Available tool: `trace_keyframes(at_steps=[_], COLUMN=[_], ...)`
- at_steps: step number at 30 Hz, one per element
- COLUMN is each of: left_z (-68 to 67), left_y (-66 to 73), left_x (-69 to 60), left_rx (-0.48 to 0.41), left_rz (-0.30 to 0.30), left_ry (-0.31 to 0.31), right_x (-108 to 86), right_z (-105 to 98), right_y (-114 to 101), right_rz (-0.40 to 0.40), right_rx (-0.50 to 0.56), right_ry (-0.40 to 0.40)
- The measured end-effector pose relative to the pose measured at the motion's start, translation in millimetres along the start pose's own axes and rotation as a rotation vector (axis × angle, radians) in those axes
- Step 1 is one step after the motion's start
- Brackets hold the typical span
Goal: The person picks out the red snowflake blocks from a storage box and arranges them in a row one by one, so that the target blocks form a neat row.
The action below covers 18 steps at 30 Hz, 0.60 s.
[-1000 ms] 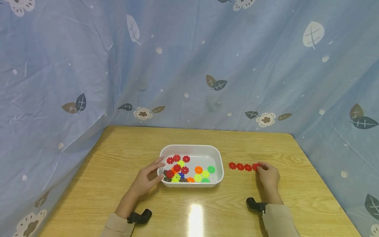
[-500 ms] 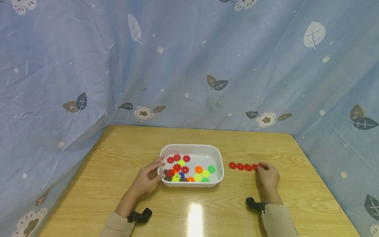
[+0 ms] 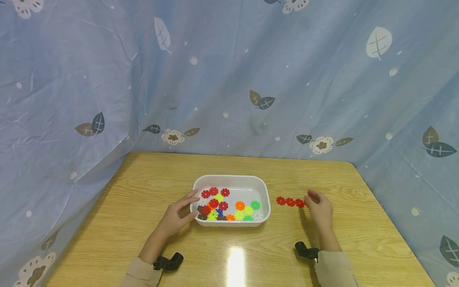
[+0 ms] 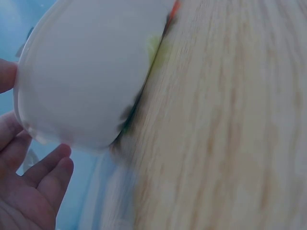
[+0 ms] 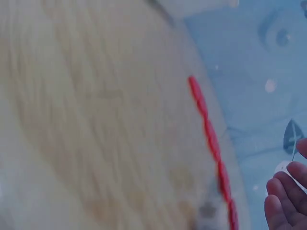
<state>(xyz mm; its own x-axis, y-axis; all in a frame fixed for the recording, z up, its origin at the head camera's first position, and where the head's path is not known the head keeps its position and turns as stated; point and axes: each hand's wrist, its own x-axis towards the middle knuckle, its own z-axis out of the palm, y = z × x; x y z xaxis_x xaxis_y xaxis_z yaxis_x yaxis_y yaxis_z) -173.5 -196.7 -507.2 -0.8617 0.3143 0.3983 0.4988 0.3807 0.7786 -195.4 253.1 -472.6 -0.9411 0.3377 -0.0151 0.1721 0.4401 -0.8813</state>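
The red row (image 3: 290, 202) of four flat, notch-edged discs, touching edge to edge, lies on the table (image 3: 154, 175), right of the white tray (image 3: 229, 224). The right hand (image 3: 320, 209) is over its far-right end, seemingly released, though partly hidden. The left hand's (image 3: 175, 217) relaxed fingers touch the tray, which holds mixed-colour discs (image 3: 240, 205).

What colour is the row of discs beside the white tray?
Red; the row of discs shows best in the head view.
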Motion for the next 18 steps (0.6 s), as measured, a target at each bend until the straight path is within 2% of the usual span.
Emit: trace_keyframes(at_steps=[9,14,18], left_z=[-1.3,-0.4,0.3], left_y=[3.0,2.8,2.8], left_x=[0.1,0.1,0.1], left_rx=[-0.007,-0.017,-0.013], left_rz=[-0.016,-0.036,-0.023], left_ry=[-0.003,-0.002,0.004], right_x=[-15.7,-25.6,-31.9], right_z=[18.9,35.9,49.5], right_y=[-22.0,-34.8,-45.1], right_rz=[-0.093,-0.224,-0.297], right_rx=[0.050,0.083,0.133], right_ry=[-0.155,-0.208,-0.254])
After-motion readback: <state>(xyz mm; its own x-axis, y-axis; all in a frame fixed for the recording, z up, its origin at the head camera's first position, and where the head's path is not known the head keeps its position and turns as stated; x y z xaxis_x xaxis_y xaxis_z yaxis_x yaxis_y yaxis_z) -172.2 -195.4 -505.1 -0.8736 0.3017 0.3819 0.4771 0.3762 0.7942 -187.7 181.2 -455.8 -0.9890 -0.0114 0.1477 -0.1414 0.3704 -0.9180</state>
